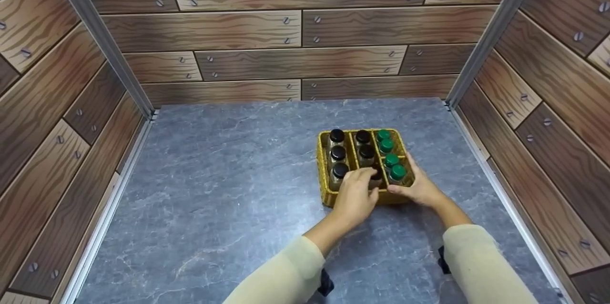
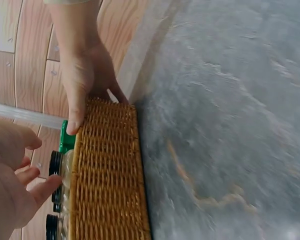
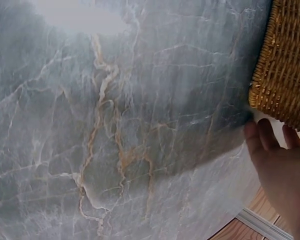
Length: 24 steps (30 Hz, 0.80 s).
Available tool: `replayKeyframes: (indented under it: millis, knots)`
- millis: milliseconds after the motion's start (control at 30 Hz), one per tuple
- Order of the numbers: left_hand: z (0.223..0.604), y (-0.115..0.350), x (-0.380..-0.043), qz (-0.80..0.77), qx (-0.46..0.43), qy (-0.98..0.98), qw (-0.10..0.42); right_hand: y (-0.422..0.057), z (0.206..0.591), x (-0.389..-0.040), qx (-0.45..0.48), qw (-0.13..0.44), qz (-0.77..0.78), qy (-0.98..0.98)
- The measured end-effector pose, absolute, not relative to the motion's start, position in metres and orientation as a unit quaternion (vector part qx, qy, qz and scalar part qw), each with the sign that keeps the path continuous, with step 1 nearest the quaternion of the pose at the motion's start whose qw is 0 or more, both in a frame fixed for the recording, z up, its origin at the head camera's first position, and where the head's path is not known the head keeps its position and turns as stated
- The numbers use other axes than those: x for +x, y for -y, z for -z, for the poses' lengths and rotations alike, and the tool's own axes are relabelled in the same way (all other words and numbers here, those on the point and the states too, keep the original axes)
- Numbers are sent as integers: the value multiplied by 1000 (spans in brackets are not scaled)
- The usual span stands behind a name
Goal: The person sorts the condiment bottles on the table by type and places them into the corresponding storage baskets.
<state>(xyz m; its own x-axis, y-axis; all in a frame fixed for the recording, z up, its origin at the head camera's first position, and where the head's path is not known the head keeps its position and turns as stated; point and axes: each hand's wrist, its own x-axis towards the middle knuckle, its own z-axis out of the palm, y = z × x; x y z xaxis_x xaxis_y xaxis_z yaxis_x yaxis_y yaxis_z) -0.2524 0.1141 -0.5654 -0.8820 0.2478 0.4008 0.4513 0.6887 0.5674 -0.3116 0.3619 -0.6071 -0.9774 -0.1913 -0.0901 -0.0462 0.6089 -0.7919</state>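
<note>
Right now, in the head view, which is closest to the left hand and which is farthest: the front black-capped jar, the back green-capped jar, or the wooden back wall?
1. Front black-capped jar, by the left hand.
2. Back green-capped jar, basket's far right.
3. Wooden back wall, behind the table.

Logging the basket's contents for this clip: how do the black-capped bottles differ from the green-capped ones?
The black-capped bottles fill the left and middle compartments of the wicker basket; the green-capped bottles stand in the right one. The left hand reaches over a near black-capped bottle; the right hand holds the basket's near right corner by a green-capped one. All stand upright.
</note>
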Motion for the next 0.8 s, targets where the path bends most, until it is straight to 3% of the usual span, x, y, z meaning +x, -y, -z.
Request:
replayKeyframes:
  millis: [300, 567, 633, 800]
  knots:
    - [571, -77, -234, 335, -210, 900, 182, -354, 588, -306, -41, 52, 306, -950]
    - [569, -37, -215, 213, -215, 927, 223, -359, 535, -303, -108, 175, 248, -947]
    - [565, -29, -211, 145, -219, 934, 242, -362, 516, -298, -118, 182, 214, -952]
    - [561, -9, -209, 39, -215, 941, 259, -358, 481, -275, -85, 127, 179, -972]
